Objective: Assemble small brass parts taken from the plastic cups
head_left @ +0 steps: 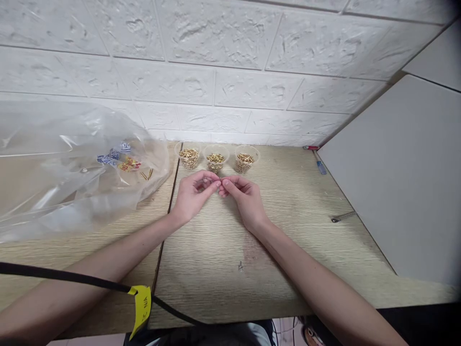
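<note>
My left hand (196,192) and my right hand (244,196) meet over the table, fingertips pinched together. Whatever small piece lies between the fingers is too hidden to make out. Just beyond the hands, a row of three clear plastic cups stands on the table: the left cup (189,157), the middle cup (216,159) and the right cup (245,160). Each holds many small brass-coloured metal pins. The middle cup is nearest to my fingertips, and its lower part is partly covered by my left hand.
A large clear plastic bag (79,192) with several brass pieces and printed wrappers spreads over the left side. A small metal part (240,266) lies near the front. On the right are a blue-handled tool (321,167), a metal tool (342,217) and a grey panel (399,178). A black cable (65,275) crosses the lower left.
</note>
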Tool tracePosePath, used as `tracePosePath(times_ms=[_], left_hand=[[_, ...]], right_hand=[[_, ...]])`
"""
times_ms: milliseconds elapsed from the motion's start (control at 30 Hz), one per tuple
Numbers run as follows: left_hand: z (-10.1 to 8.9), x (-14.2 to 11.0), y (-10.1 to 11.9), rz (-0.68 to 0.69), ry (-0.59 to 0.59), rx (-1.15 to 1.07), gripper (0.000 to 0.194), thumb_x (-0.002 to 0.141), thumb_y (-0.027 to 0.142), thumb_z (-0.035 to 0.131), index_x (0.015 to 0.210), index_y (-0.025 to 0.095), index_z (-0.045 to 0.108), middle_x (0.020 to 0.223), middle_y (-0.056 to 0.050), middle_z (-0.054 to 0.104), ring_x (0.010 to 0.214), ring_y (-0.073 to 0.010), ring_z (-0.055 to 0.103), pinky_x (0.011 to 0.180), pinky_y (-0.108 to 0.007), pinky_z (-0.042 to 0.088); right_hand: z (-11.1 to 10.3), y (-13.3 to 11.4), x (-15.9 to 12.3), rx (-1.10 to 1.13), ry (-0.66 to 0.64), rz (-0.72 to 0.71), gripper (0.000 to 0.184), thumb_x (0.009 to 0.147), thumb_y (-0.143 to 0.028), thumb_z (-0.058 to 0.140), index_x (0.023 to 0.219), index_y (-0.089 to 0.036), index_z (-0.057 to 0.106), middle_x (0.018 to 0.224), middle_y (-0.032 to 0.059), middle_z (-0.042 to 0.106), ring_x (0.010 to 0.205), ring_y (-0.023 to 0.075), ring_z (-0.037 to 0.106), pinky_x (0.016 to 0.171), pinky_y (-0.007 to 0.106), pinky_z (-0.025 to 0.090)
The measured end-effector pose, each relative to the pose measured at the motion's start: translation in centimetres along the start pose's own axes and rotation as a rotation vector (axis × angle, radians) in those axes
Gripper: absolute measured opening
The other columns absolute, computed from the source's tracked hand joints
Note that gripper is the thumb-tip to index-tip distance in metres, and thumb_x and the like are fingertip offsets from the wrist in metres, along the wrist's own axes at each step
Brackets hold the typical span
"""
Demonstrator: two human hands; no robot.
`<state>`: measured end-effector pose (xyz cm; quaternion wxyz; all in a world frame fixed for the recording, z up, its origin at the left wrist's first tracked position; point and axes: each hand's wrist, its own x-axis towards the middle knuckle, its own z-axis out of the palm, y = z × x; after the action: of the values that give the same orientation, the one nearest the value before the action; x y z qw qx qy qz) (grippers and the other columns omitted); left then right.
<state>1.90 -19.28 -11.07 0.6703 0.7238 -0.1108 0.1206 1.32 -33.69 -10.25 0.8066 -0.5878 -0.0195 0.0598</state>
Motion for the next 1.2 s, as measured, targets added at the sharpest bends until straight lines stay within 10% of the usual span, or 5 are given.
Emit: tracePosePath(times_ms=[200,1200], left_hand=[[-0.17,-0.3,-0.54,0.085,-0.021,0.139,0.015,0.081,0.028,0.066,0.084,0.014,0.07,0.077,-0.005,0.067,0.066,-0.0116,0.058,0.059,-0.023,0.046],[-0.34,-0.02,-0.28,0.167,-0.032,0.133,0.009,0.077,0.022,0.07,0.084,0.018,0.073,0.083,-0.004,0.064,0.062,-0.0097,0.046,0.056,-0.023,0.038]], right_hand=[[0.18,-0.16,-0.42,0.261,0.002,0.221,0.025,0.06,-0.032,0.086,0.077,-0.017,0.074,0.078,0.0018,0.071,0.076,0.0108,0.063,0.077,0.024,0.05],[-0.21,0.1,-0.44,-0.193,0.042,-0.133,0.014,0.076,-0.033,0.073,0.079,-0.02,0.073,0.072,0.0017,0.071,0.073,0.0162,0.065,0.076,0.032,0.052]])
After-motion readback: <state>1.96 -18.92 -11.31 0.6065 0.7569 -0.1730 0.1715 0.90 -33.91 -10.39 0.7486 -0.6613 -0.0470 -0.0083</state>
